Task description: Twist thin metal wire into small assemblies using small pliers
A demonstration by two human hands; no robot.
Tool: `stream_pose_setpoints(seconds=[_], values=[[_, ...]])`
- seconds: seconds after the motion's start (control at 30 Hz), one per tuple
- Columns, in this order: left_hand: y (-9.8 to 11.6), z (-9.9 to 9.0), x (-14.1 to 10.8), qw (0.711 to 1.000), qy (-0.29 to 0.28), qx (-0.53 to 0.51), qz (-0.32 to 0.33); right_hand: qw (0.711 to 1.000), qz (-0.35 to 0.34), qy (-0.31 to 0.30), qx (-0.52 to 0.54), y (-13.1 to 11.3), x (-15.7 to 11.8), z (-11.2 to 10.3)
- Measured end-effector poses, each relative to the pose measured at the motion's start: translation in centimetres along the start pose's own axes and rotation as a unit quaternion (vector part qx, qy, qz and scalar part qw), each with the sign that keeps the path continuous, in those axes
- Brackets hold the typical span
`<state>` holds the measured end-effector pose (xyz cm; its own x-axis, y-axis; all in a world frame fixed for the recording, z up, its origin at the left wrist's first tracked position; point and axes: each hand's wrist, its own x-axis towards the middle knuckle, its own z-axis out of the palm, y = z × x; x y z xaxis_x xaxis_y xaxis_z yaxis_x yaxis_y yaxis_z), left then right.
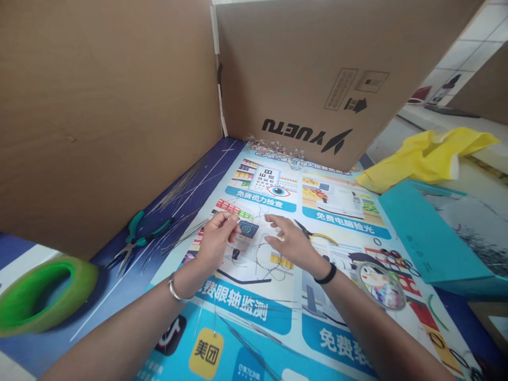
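Note:
My left hand [216, 241] is closed in a pinch, thumb against the fingers, on what looks like a thin wire, most of it hidden. Across a small gap, my right hand [291, 241] has its fingers spread and slightly curled, with nothing visible in them. Loose loops of thin wire [273, 270] lie on the printed poster sheet [286, 312] below and between the hands. Just beyond the right hand rest pliers with yellow handles [323, 236], partly hidden by it. Straight wire lengths [184, 235] lie left of my left hand.
Teal-handled pliers [135, 241] and a green tape roll [85, 286] lie at left. Cardboard walls [119, 106] enclose the back and left. To the right are a round clear container [381, 286], black rings [397, 256], a teal box [420, 233] and yellow cloth [428, 159].

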<state>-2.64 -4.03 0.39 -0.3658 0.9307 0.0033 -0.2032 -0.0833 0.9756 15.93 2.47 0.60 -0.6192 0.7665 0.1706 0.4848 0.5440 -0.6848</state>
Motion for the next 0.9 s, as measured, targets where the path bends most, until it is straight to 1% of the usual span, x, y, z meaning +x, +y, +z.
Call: stream_pose_setpoints(seconds=[0.03, 0.07, 0.13, 0.2, 0.3, 0.37, 0.43, 0.67, 0.8, 0.9], values=[[0.0, 0.1, -0.1, 1.0, -0.008, 0.003, -0.002, 0.995, 0.014, -0.02, 0.092, -0.2, 0.2, 0.1], [-0.1, 0.1, -0.2, 1.0, -0.013, 0.008, -0.003, 0.983, 0.021, -0.045, 0.174, -0.5, 0.4, 0.3], [-0.2, 0.2, -0.2, 1.0, -0.011, 0.019, -0.001, 0.955, 0.033, -0.058, 0.288, -0.9, 0.5, 0.6], [-0.4, 0.2, -0.1, 0.999, 0.001, 0.035, 0.006, 0.929, 0.047, -0.053, 0.363, -1.1, 0.5, 0.9], [-0.7, 0.1, 0.0, 0.998, 0.011, 0.062, 0.022, 0.897, 0.068, -0.038, 0.436, -1.0, 0.3, 1.4], [-0.7, 0.1, -0.1, 0.997, 0.008, 0.073, 0.032, 0.884, 0.079, -0.028, 0.459, -0.8, 0.2, 1.6], [-0.8, 0.1, -0.1, 0.996, 0.005, 0.08, 0.039, 0.879, 0.091, -0.018, 0.468, -0.7, 0.2, 1.6], [-0.8, 0.0, -0.2, 0.992, 0.002, 0.113, 0.053, 0.884, 0.136, 0.021, 0.447, -1.0, 0.2, 1.8], [-0.7, 0.0, -0.3, 0.99, -0.006, 0.13, 0.055, 0.882, 0.143, 0.054, 0.447, -1.1, 0.1, 2.0], [-0.7, 0.0, -0.3, 0.991, -0.016, 0.123, 0.059, 0.882, 0.143, 0.069, 0.444, -1.1, 0.1, 2.1]])
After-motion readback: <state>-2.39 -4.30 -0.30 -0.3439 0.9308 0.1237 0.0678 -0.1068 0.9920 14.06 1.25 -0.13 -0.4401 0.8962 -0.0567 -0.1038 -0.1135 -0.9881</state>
